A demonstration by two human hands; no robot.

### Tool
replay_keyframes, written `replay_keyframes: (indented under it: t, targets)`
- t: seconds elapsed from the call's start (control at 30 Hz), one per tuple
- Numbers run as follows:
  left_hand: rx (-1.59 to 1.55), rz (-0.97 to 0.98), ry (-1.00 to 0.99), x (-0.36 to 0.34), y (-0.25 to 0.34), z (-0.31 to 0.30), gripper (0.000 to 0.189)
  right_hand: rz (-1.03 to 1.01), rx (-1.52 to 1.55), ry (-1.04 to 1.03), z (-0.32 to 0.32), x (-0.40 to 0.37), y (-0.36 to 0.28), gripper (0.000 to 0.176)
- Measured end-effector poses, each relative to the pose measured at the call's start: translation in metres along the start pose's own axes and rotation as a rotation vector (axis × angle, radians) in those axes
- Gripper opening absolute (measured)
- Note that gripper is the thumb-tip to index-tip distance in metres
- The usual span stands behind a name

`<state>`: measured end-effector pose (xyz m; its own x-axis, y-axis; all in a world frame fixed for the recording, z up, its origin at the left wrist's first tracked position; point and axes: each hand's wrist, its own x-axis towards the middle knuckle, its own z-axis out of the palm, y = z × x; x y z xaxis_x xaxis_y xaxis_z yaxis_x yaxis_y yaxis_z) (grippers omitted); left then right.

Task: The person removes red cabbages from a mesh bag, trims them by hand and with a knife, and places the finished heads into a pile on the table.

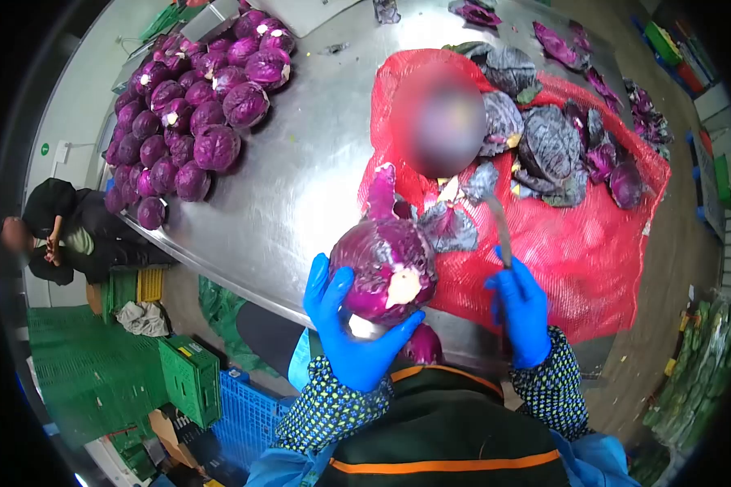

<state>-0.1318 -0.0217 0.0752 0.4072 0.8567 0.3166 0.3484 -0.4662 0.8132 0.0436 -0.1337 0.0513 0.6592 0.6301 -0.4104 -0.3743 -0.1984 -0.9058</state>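
A red cabbage (pixel 369 252) with a pale cut stem end rests in my left hand (pixel 345 341), its blue-gloved fingers spread around the lower side. A loosened purple leaf (pixel 383 193) sticks up from its far side. My right hand (pixel 521 312), also in a blue glove, is closed around a knife (pixel 502 231) with the blade pointing away from me. Beneath and beyond the knife lies a red mesh bag (pixel 585 268) strewn with dark outer leaves (pixel 548 150). A blurred round shape (pixel 439 122) sits on the bag. Close to my body, part of another purple cabbage (pixel 422 345) shows below my left hand.
Many trimmed red cabbages (pixel 207 114) are heaped at the left of the steel table (pixel 317 105). Loose leaves (pixel 556 45) lie at its far right. A seated person (pixel 73 231) is beyond the left edge. Green crates (pixel 188 381) and a blue crate (pixel 248 418) stand on the floor.
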Motion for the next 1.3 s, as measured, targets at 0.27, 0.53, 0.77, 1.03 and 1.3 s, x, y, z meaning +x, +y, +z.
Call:
replay_keyframes:
  t: [0.27,0.53,0.77,1.03,1.3]
  targets:
    - [-0.261,-0.086,-0.075,-0.01,0.002,-0.005,0.095,-0.445,-0.488,-0.088,0.031,0.008,-0.015,0.014]
    - [-0.38,-0.202,-0.034,-0.012,-0.004,-0.008,0.1,-0.254,-0.097,-0.333,0.055,-0.005,-0.037,0.025]
    - [-0.674,-0.359,-0.02,-0.016,-0.003,-0.013,0.1,0.029,-0.037,-0.236,0.039,-0.008,-0.048,0.014]
    - [-1.502,-0.652,-0.27,-0.019,-0.021,-0.002,0.055,0.169,0.124,-0.195,-0.013,0.007,-0.034,0.016]
    - [-1.873,-0.323,-0.262,-0.011,-0.02,0.009,0.05,0.222,0.083,-0.346,-0.041,-0.005,-0.016,0.02]
